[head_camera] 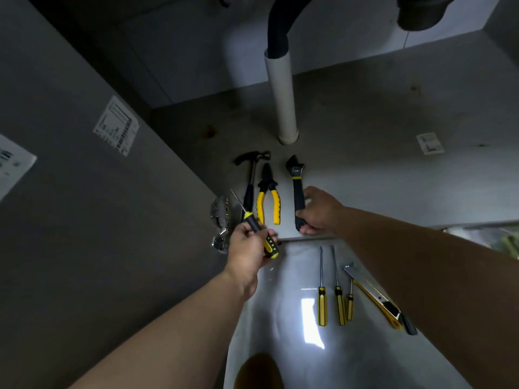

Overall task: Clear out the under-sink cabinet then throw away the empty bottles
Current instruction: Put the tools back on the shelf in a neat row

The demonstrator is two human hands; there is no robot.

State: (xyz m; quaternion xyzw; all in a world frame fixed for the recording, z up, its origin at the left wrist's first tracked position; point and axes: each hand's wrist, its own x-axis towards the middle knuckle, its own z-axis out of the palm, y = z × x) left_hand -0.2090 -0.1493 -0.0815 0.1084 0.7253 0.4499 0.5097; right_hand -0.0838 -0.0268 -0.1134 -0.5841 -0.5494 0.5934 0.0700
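Presently the right hand [320, 210] curls round the lower handle of the adjustable wrench [297, 186], which lies flat on the cabinet floor [365, 169] near the pliers [268, 192] and hammer [250, 175]. The left hand [248, 244] grips a screwdriver [254, 224] by its handle. The wrench looks rigid steel, head-heavy; the rubbery sleeve should resist slipping, so hold mid-handle

White drain pipe [282, 99], wall sticker [116, 126]

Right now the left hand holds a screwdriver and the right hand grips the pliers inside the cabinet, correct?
Not quite. In the head view the right hand grips the adjustable wrench, not the pliers, which lie untouched beside it. The left hand does hold a screwdriver.
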